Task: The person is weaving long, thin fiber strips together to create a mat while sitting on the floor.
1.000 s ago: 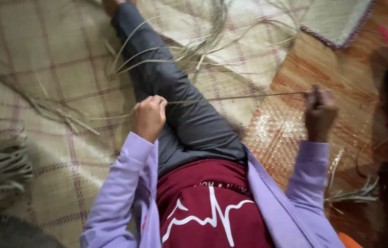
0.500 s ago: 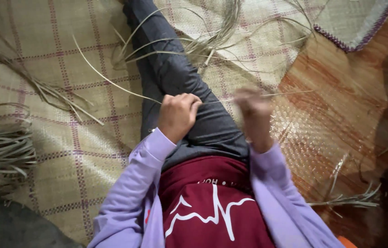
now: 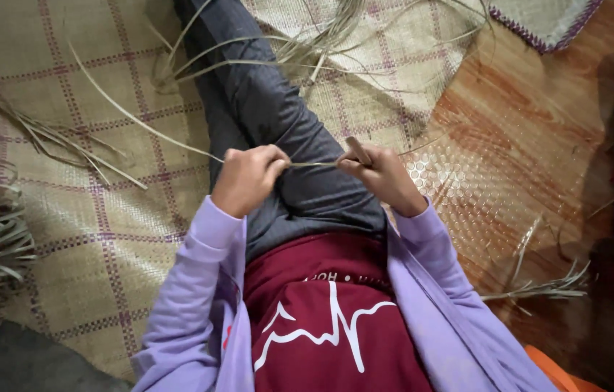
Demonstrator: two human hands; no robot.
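Reed strip now spans only a short gap between the two hands, taut above the grey-trousered thigh. A second ago the right hand was stretched far out over the bubble wrap; it has since come in beside the left hand, so the exposed length has shrunk. Both hands are closed in fists pinching the strip. Its long tail now sweeps up and left over the checked mat, having passed through the left fist. The right end is hidden.

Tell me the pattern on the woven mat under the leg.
Pale straw woven mat with a purple checked grid, head view.
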